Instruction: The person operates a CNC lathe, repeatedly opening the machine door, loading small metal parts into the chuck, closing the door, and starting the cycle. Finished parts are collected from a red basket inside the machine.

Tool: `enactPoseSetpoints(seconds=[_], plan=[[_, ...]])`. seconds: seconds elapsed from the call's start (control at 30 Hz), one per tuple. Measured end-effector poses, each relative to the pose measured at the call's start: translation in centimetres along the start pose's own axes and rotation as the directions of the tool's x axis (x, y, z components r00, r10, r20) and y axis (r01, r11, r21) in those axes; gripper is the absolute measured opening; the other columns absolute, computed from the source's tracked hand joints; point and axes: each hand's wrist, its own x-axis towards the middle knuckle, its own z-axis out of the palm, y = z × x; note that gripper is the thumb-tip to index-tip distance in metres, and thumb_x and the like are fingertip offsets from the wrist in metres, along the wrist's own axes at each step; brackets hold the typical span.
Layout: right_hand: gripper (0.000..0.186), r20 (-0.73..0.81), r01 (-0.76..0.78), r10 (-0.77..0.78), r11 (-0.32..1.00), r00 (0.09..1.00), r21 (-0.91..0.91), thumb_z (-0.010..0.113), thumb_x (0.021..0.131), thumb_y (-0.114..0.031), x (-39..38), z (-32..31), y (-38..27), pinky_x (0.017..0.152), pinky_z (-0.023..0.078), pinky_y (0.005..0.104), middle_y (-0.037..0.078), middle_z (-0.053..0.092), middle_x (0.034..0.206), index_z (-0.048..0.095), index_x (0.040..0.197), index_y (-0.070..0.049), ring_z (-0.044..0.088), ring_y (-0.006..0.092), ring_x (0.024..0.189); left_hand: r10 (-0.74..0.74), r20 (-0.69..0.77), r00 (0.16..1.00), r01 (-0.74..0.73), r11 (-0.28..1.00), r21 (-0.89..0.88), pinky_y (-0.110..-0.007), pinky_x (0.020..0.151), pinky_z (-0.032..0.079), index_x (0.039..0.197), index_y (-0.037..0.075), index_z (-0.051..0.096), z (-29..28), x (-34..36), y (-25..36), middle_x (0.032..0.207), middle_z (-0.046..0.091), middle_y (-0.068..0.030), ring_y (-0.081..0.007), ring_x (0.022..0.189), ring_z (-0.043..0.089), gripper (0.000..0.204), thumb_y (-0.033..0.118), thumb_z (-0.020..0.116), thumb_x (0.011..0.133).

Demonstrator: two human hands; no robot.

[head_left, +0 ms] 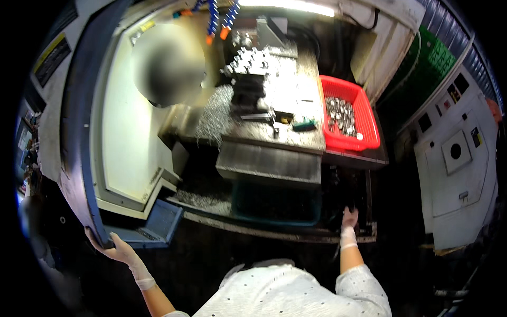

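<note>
My left hand (119, 250), in a thin pale glove, is wrapped round the lower edge of the machine door (79, 142) at the left. My right hand (349, 217), also gloved, is low at the front right, by the frame's rail. Its fingers look curled; what they hold, if anything, is lost in the dark. Beyond my hands, a round chuck (170, 66) shows as a grey blur inside the lathe. Several shiny metal tool holders (248, 61) stand at the back of the lit table (296, 138).
A red plastic basket (372, 132) with many small metal parts sits right of the table. Metal shavings (215, 113) heap beside the chuck. A green-handled brush (304, 125) lies on the table. A dark teal bin (277, 203) is underneath. Blue hoses (213, 18) hang above; a pale cabinet (459, 174) stands right.
</note>
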Motion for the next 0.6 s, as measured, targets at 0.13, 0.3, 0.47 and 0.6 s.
enactPoseSetpoints(seconds=[0.13,0.3,0.47,0.6], plan=[[0.03,0.359,0.577,-0.49,0.793,0.794,-0.194,0.053,0.067,-0.014,-4.5,3.5,-7.7,0.076,0.037,0.0341,0.014,0.049,0.092,0.047,0.094,-0.003,0.046,0.0281,0.086,-0.015,-0.024,1.0,0.016,1.0,0.019,-0.033,0.09,0.024,0.113,-0.002,0.031,-0.6,0.0,0.1,0.116,0.034,-0.0146,-0.0246,0.106,0.035,0.05,-0.004,0.042,0.064],[0.028,0.918,0.676,-0.212,0.732,0.335,-0.078,0.053,0.066,-0.02,-8.4,12.0,-9.6,0.075,0.038,0.0343,0.012,0.05,0.093,0.05,0.092,-0.01,0.045,0.0271,0.09,0.058,-0.046,0.997,-0.059,0.998,-0.023,-0.033,0.09,0.025,0.111,-0.005,0.031,0.2,0.4,0.0,0.114,0.036,-0.0158,-0.0248,0.104,0.037,0.052,-0.003,0.043,0.061],[0.03,0.974,0.71,-0.011,0.686,0.228,-0.158,0.054,0.064,-0.019,-9.4,20.9,-6.6,0.076,0.039,0.0337,0.013,0.051,0.095,0.051,0.093,-0.012,0.046,0.0279,0.091,0.024,-0.026,0.999,-0.025,0.998,-0.057,-0.034,0.091,0.023,0.113,-0.004,0.029,0.0,0.4,0.4,0.115,0.034,-0.0157,-0.0248,0.106,0.034,0.055,-0.004,0.04,0.059],[0.031,0.975,0.79,0.132,0.571,0.18,-0.223,0.054,0.063,-0.017,-9.3,23.1,-6.4,0.077,0.038,0.0339,0.013,0.051,0.097,0.052,0.094,-0.012,0.047,0.0279,0.092,0.015,-0.024,1.0,-0.015,1.0,-0.006,-0.033,0.09,0.024,0.112,-0.005,0.029,-0.1,-0.1,-0.2,0.114,0.035,-0.0158,-0.0243,0.104,0.036,0.053,-0.002,0.041,0.061]])
